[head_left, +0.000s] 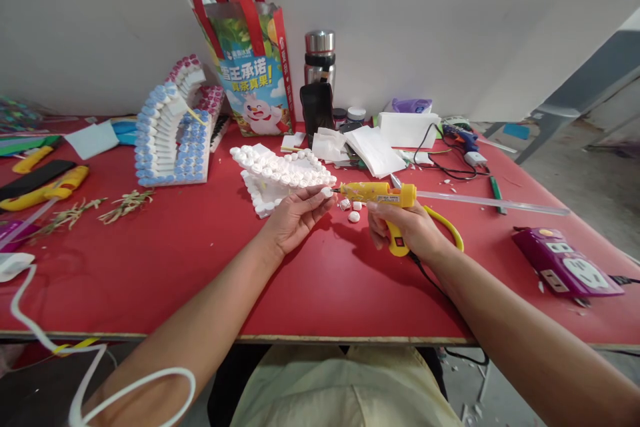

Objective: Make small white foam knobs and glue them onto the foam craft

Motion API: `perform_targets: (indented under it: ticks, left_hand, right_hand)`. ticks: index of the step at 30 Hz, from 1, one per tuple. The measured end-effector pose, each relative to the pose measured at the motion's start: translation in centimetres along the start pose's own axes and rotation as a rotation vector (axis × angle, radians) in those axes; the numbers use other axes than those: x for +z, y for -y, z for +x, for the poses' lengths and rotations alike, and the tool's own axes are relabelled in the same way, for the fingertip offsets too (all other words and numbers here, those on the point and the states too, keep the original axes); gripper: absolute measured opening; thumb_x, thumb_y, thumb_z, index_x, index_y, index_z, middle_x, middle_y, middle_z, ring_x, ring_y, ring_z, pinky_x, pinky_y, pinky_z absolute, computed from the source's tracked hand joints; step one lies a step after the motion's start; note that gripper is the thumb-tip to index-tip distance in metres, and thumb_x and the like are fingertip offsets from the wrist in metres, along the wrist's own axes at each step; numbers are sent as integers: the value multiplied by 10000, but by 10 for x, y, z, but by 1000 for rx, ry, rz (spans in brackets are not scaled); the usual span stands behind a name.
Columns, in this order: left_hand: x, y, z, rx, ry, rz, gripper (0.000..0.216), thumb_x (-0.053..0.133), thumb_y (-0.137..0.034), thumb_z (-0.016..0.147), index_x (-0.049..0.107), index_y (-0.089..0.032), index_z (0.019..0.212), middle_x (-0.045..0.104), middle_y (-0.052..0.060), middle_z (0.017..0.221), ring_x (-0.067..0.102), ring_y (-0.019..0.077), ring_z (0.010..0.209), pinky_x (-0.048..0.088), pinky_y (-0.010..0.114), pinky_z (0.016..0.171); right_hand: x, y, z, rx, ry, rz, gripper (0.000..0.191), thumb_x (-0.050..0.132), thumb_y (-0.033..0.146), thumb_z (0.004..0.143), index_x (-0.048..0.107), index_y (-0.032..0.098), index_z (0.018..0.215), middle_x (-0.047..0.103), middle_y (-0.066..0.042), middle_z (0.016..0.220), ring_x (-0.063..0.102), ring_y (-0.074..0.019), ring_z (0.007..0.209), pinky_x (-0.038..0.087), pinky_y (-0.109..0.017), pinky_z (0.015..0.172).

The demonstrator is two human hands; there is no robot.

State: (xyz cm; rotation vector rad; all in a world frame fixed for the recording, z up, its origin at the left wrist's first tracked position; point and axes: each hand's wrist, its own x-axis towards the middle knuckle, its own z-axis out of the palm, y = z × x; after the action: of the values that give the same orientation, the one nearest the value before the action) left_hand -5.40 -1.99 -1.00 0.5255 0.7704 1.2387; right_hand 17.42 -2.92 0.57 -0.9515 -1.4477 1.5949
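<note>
My right hand point(407, 230) grips a yellow hot glue gun point(375, 193), a clear glue stick point(493, 203) jutting from its back toward the right. The gun's nozzle points left at a small white piece point(327, 192) pinched in the fingertips of my left hand point(295, 217). Just behind my left hand lies a white foam craft piece point(280, 177) edged with many of the same white bits. A few loose white bits point(353, 215) lie on the red table point(200, 260) under the gun.
A blue-and-white craft model point(167, 140) stands at the left, a red-handled printed bag point(253, 80) and a steel flask point(320, 60) at the back. Paper tissues point(373, 147), a purple power strip point(567, 267), another glue gun point(463, 140), yellow tools point(47, 190) and dry sprigs point(125, 203) lie around.
</note>
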Motion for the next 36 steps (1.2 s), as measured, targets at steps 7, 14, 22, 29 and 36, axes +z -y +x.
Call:
perform_targets:
  ticks: [7,14,22,29,36]
  left_hand:
    - [-1,1,1,-7,3,-5,152,674,22,849,752,-80,931,776,76,890,761,131,849,600,217,919]
    - [-4,2,2,2,3,3,135,704,4,837,761,-77,928,774,85,911,754,125,838,589,232,954]
    - [-1,0,0,-7,6,16,140,723,-2,823,768,-83,928,775,86,937,750,133,883,583,234,959]
    - [2,-2,-3,-2,15,17,136,743,-2,798,771,-81,905,770,69,878,744,121,827,599,213,887]
    - [2,0,-3,36,36,119,212,849,-78,711,767,-105,904,763,58,856,727,133,800,587,279,900]
  right_hand:
    - [2,0,0,2,28,-8,465,678,459,910,505,196,568,496,26,533,576,-152,449,431,-317,510]
    - [1,1,-1,21,27,-18,470,694,467,899,502,196,566,491,25,522,574,-150,445,433,-312,507]
    - [3,4,-2,9,-19,4,456,694,436,894,477,203,568,462,34,517,550,-148,410,411,-310,464]
    - [0,3,0,-12,-53,-17,438,676,459,912,531,191,598,515,17,527,574,-146,445,428,-298,495]
    - [-6,10,0,76,37,150,364,645,503,901,657,178,739,661,-42,645,575,-146,454,414,-290,472]
